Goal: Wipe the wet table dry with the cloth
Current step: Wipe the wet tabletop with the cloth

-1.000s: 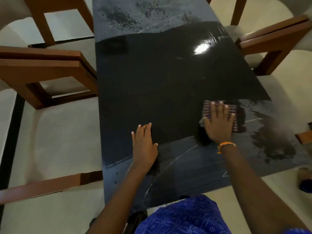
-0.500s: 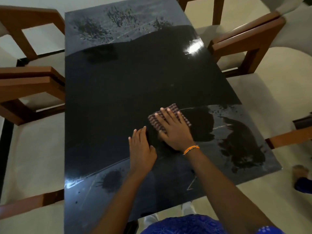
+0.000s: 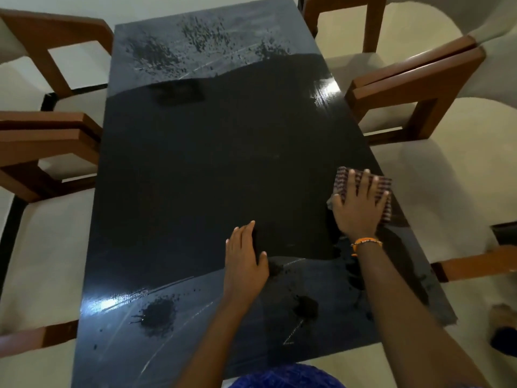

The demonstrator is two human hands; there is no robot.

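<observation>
Wiping near right edge of bench, right hand flat on cloth, fingers spread wide, pressing not gripping.

Left hand lies flat on the bench, fingers straight and together, holding nothing, likely bracing. Best to keep the palm pressure even and overlap strokes, working back toward the near edge where puddles and streaks sit; the far end is also spattered. Cloth is a folded dark striped pad at the right edge, partly under the fingers. Bench top is glossy black.

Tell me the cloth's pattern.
The cloth has a small dark-and-pale check, reddish-brown; clearest in the head view.
</observation>
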